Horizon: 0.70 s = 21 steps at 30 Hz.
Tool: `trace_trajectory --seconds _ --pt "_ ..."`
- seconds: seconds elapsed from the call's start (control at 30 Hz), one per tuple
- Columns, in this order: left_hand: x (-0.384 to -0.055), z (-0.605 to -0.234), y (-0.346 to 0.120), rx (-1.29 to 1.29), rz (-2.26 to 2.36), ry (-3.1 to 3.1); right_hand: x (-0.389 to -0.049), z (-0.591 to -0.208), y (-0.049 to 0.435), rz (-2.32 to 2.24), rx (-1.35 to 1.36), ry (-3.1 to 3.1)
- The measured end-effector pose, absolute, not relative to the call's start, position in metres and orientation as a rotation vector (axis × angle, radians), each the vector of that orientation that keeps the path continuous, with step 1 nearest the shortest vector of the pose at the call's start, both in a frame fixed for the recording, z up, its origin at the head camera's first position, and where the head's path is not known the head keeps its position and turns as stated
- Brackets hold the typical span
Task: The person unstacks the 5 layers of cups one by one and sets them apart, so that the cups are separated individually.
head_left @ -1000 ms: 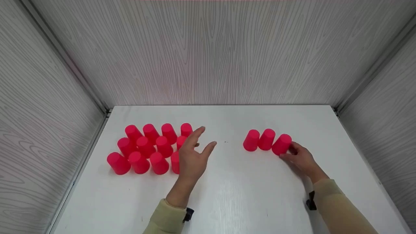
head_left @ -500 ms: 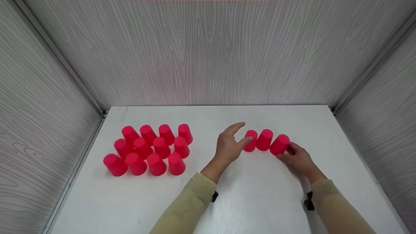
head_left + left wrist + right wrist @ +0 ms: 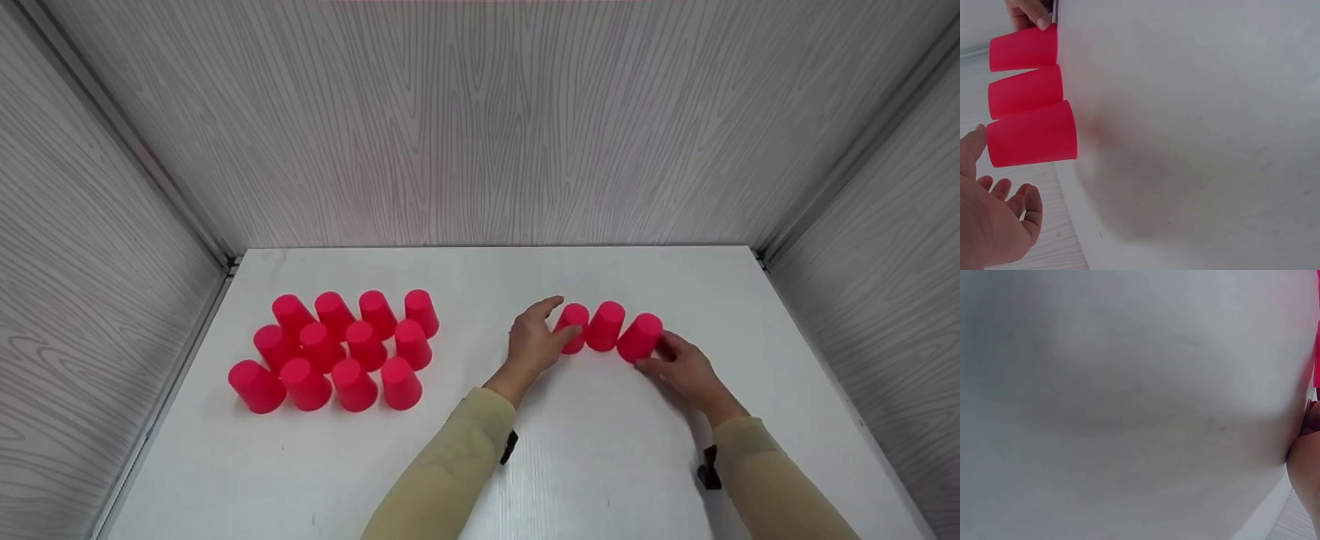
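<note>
Three red plastic cups stand upside down in a short row on the right side of the white table. My left hand [image 3: 534, 341] is beside the left cup [image 3: 573, 319], with the thumb in front of it and the index finger raised behind. In the left wrist view that hand [image 3: 996, 219] is spread next to the nearest cup [image 3: 1033, 135], thumb tip close to its narrow end. Between the outer cups is the middle cup [image 3: 604, 327]. My right hand [image 3: 688, 373] holds the right cup [image 3: 640, 337] low on its right side, thumb at the rim and fingers partly hidden behind it.
Several more red cups [image 3: 355, 384] stand upside down in three rows on the left of the table [image 3: 570, 465]. Grey wood-grain panels rise at the back [image 3: 480, 127] and on both sides.
My left hand has moved right from the large group of cups to the left cup of the three. The right hand keeps its place at the right cup. The view shifts slightly.
</note>
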State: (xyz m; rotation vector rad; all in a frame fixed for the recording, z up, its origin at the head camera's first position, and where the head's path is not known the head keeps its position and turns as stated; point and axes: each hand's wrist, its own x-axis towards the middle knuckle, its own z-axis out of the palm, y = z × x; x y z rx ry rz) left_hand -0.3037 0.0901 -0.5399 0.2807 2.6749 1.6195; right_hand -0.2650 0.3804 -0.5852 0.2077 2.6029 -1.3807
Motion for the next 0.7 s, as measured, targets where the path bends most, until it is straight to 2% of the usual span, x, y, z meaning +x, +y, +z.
trace_trajectory --seconds 0.47,0.7 --pt "-0.306 -0.552 0.100 0.252 1.690 2.596 -0.263 -0.584 0.377 -1.423 0.188 2.572" --pt "-0.304 -0.552 0.090 0.251 1.759 2.624 -0.264 -0.585 0.379 -1.405 0.201 2.568"
